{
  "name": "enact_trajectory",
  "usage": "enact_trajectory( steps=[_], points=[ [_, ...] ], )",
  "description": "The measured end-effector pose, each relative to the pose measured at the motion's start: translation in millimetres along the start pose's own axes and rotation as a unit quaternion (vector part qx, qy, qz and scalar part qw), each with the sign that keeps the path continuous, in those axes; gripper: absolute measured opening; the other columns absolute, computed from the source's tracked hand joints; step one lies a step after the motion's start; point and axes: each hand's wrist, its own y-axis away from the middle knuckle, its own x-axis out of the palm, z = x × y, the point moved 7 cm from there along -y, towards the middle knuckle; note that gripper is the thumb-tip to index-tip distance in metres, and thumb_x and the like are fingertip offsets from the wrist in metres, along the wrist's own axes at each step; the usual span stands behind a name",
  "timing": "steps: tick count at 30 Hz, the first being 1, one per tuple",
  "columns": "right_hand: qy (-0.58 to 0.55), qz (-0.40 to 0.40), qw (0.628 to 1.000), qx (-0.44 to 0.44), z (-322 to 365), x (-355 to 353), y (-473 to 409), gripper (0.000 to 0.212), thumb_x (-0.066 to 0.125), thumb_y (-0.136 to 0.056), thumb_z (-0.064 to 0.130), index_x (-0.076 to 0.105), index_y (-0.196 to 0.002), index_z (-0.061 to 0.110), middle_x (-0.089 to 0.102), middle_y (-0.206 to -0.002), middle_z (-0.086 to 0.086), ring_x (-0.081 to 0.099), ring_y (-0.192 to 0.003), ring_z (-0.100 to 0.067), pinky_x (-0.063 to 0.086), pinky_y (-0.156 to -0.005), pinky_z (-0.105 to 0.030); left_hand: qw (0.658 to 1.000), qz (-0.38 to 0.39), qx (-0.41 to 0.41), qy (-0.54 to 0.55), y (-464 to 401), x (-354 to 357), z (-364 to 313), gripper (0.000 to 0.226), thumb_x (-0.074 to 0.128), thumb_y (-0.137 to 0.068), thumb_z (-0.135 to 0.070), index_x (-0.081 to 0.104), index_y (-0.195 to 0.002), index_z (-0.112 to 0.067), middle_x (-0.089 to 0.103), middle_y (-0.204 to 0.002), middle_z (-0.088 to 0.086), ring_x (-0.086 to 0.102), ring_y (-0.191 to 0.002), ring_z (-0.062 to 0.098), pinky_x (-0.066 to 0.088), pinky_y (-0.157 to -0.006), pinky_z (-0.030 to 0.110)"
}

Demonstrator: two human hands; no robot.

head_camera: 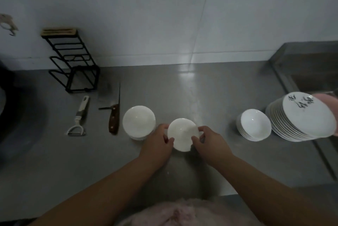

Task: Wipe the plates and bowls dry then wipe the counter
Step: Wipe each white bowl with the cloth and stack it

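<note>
Now, from the left: one black rack (pixel 73 64) by the wall, one peeler (pixel 78 117), one cleaver (pixel 111 104) lying flat on the steel counter (pixel 210 97), then a short stack of white bowls (pixel 139 122). Centre stage, the left hand (pixel 158 140) and right hand (pixel 208 140) clasp a single white bowl (pixel 182 134), fingers curled round its rim on both sides, just above the counter. Further right sits a second bowl stack (pixel 255 124), then a tall pile of plates (pixel 300 119), roughly ten, its top one inked with dark characters. No cloth shows clearly. The risk: a wet bowl could slip from those fingertips, or a reach right could nudge the plates, which touch the sink edge (pixel 285 79)
</note>
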Motion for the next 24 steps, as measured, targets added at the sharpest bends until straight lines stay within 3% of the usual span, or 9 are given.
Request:
enact_trajectory(
  steps=[8,16,20,22,24],
  points=[
    [0.007,0.025,0.999,0.023,-57.3,-2.7,11.7,0.043,0.061,-0.094,0.048,0.056,-0.13,0.026,0.068,-0.098,0.002,0.066,-0.09,-0.02,0.055,-0.082,-0.037,0.997,0.069,-0.023,-0.037,8.0,60.4,-5.2,0.042,0.064,-0.096,-0.033,0.048,-0.134,-0.033,0.062,-0.084,-0.013,0.058,-0.083,0.007,0.042,-0.073,0.027],
    [0.009,0.04,0.999,0.007,-68.2,-4.3,10.3,0.036,0.06,-0.096,0.047,0.06,-0.126,0.028,0.07,-0.099,0.005,0.065,-0.092,-0.017,0.052,-0.08,-0.032,0.997,0.051,-0.048,-0.034,11.5,70.3,2.1,0.04,0.064,-0.096,-0.031,0.051,-0.133,-0.033,0.065,-0.088,-0.013,0.058,-0.086,0.007,0.042,-0.074,0.025],
    [-0.078,-0.075,0.993,-0.04,-58.8,-31.3,9.7,0.019,0.057,-0.1,0.04,0.067,-0.109,0.026,0.071,-0.09,0.013,0.067,-0.09,-0.013,0.049,-0.08,-0.029,0.997,0.046,-0.061,-0.029,11.9,70.4,5.3,0.034,0.063,-0.097,-0.033,0.057,-0.13,-0.031,0.062,-0.094,-0.014,0.057,-0.091,0.007,0.041,-0.079,0.025],
    [-0.14,-0.083,0.98,-0.119,-41.2,-37.6,13.6,0.023,0.051,-0.105,0.034,0.068,-0.118,0.024,0.07,-0.109,0.011,0.065,-0.105,-0.013,0.049,-0.091,-0.029,0.997,0.048,-0.061,-0.021,10.4,71.6,7.1,0.029,0.062,-0.098,-0.034,0.06,-0.126,-0.03,0.064,-0.093,-0.014,0.06,-0.091,0.008,0.042,-0.079,0.025],
    [-0.101,0.02,0.981,-0.166,-30.1,-16.9,16.3,0.043,0.037,-0.108,0.039,0.054,-0.145,0.025,0.055,-0.149,0.005,0.045,-0.142,-0.02,0.033,-0.12,-0.037,0.997,0.046,-0.063,-0.006,8.2,72.3,10.2,0.025,0.062,-0.098,-0.033,0.062,-0.123,-0.03,0.068,-0.099,-0.011,0.065,-0.096,0.011,0.044,-0.08,0.024]
  ],
)
